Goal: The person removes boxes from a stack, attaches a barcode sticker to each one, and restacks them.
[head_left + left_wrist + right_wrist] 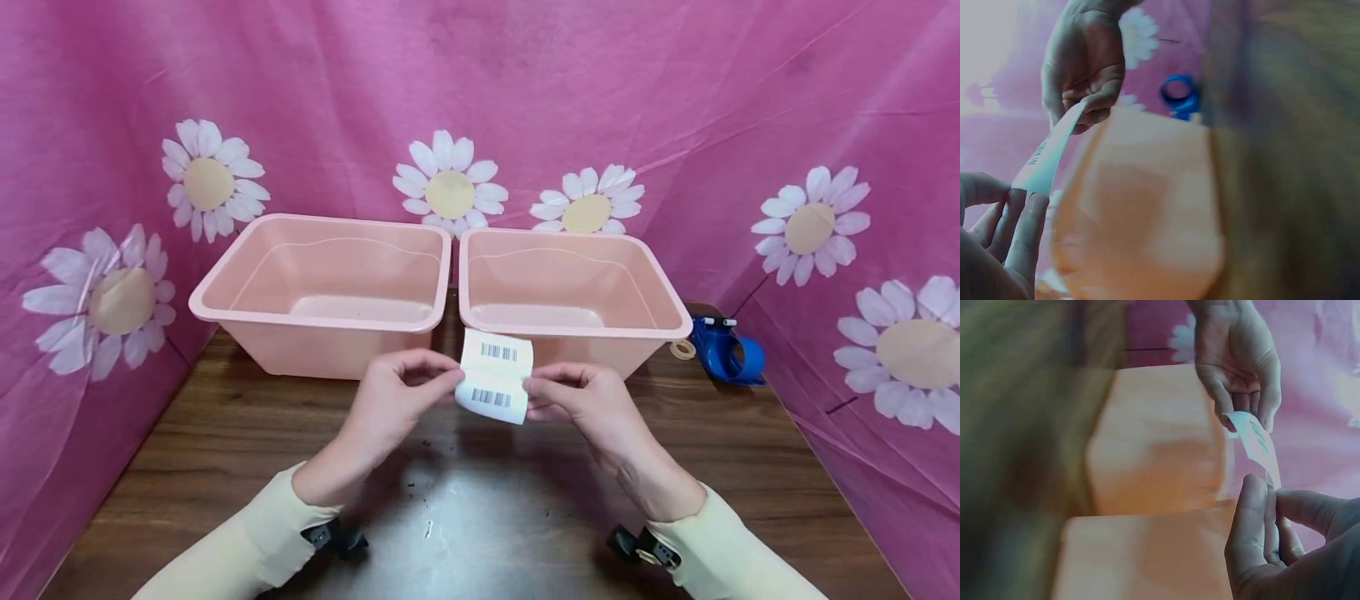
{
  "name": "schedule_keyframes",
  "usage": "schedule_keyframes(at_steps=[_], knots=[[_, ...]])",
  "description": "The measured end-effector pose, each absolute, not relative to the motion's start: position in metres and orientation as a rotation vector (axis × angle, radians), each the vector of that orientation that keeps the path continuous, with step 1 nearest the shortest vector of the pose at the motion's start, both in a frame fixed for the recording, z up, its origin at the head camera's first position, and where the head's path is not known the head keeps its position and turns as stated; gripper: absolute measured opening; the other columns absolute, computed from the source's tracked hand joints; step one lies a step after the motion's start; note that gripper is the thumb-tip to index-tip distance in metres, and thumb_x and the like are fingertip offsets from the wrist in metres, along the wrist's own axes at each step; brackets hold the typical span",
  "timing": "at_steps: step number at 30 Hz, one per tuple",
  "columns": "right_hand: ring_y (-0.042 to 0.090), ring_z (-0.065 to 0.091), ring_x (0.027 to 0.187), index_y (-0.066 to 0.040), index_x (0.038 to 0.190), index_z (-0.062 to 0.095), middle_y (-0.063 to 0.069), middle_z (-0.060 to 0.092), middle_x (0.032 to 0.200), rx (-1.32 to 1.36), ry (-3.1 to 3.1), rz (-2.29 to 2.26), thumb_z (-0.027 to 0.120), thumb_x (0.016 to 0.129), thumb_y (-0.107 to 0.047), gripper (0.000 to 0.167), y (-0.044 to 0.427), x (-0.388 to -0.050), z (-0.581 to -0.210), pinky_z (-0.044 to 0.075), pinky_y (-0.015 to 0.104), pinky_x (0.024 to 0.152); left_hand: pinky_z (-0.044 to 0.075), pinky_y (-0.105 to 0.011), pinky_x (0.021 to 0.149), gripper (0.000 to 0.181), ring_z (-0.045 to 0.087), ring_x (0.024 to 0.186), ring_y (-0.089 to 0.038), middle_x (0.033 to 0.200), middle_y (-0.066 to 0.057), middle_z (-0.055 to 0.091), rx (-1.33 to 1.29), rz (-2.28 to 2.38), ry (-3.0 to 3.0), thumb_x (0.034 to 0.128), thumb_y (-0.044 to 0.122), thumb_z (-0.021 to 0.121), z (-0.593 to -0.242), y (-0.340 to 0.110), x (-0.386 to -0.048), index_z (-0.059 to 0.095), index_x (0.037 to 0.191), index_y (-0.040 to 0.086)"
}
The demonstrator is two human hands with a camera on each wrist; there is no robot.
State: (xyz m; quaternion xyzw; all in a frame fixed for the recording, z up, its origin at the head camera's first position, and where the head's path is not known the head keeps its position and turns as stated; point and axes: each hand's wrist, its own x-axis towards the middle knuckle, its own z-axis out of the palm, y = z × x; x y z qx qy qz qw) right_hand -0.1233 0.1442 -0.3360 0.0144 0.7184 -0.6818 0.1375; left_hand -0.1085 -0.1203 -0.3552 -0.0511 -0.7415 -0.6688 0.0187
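Note:
A white paper strip with two printed barcodes is held up in front of the gap between the bins. My left hand pinches its left edge between thumb and fingers, and my right hand pinches the right edge. Seen from the left wrist, the strip looks curved, with my left hand at the near end and my right hand at the far end. The right wrist view shows the bowed strip too, my right hand gripping its lower end.
Two pink bins stand side by side at the back, the left bin and the right bin. Right of them lie a blue tape dispenser and a small tape roll. A flowered pink cloth surrounds the wooden table.

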Motion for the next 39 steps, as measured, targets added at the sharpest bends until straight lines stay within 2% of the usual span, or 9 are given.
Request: schedule_keyframes(at_steps=[6,12,15,20,28,34,39], knots=[[0.017,0.082,0.083,0.013,0.122,0.077,0.003,0.083,0.101,-0.129,2.126,-2.100,0.081,0.102,-0.004,0.027,0.127,-0.128,-0.297,0.072,0.036,0.085,0.070,-0.028,0.079,0.022,0.080,0.081,-0.009,0.097,0.002,0.083,-0.156,-2.230,-2.035,0.0961,0.002,0.086,-0.316,-0.131,-0.110,0.082,0.115,-0.008],[0.020,0.080,0.084,-0.005,0.110,0.085,0.004,0.081,0.102,-0.212,2.165,-2.207,0.085,0.100,-0.010,0.010,0.121,-0.121,-0.273,0.071,0.035,0.087,0.069,-0.026,0.082,0.024,0.079,0.087,-0.009,0.098,0.007,0.085,-0.192,-2.125,-2.019,0.0926,0.001,0.089,-0.294,-0.136,-0.101,0.083,0.115,-0.005],[0.021,0.078,0.083,-0.010,0.104,0.086,0.004,0.082,0.100,-0.262,2.208,-2.237,0.085,0.100,-0.008,0.005,0.120,-0.115,-0.269,0.071,0.034,0.085,0.068,-0.023,0.081,0.023,0.078,0.089,-0.007,0.099,0.007,0.085,-0.193,-2.085,-2.057,0.0914,0.000,0.090,-0.291,-0.137,-0.096,0.084,0.113,-0.005],[0.019,0.078,0.081,-0.009,0.104,0.086,0.006,0.083,0.100,-0.346,2.212,-2.264,0.084,0.100,-0.005,0.006,0.116,-0.113,-0.271,0.071,0.034,0.082,0.068,-0.024,0.083,0.019,0.078,0.091,-0.008,0.099,0.005,0.085,-0.232,-2.052,-2.066,0.0914,-0.002,0.089,-0.287,-0.139,-0.091,0.083,0.109,-0.008],[0.017,0.076,0.079,-0.006,0.104,0.085,0.001,0.081,0.097,-0.375,2.225,-2.248,0.082,0.099,-0.001,0.008,0.111,-0.116,-0.276,0.071,0.032,0.080,0.070,-0.027,0.076,0.025,0.077,0.081,-0.008,0.100,0.004,0.083,-0.254,-2.157,-2.047,0.0943,-0.005,0.085,-0.290,-0.142,-0.090,0.079,0.117,-0.013],[0.016,0.076,0.079,-0.008,0.103,0.085,0.003,0.081,0.097,-0.369,2.197,-2.260,0.084,0.098,-0.002,0.008,0.111,-0.117,-0.277,0.071,0.033,0.080,0.071,-0.032,0.077,0.025,0.078,0.084,-0.008,0.100,0.004,0.084,-0.238,-2.179,-2.025,0.0948,-0.005,0.084,-0.290,-0.143,-0.091,0.079,0.117,-0.014],[0.016,0.077,0.079,-0.008,0.104,0.085,0.003,0.081,0.097,-0.355,2.189,-2.267,0.085,0.098,-0.004,0.007,0.112,-0.117,-0.276,0.071,0.033,0.080,0.071,-0.031,0.075,0.024,0.078,0.081,-0.007,0.098,0.004,0.084,-0.258,-2.182,-2.011,0.0950,-0.006,0.083,-0.290,-0.142,-0.092,0.078,0.117,-0.015]])
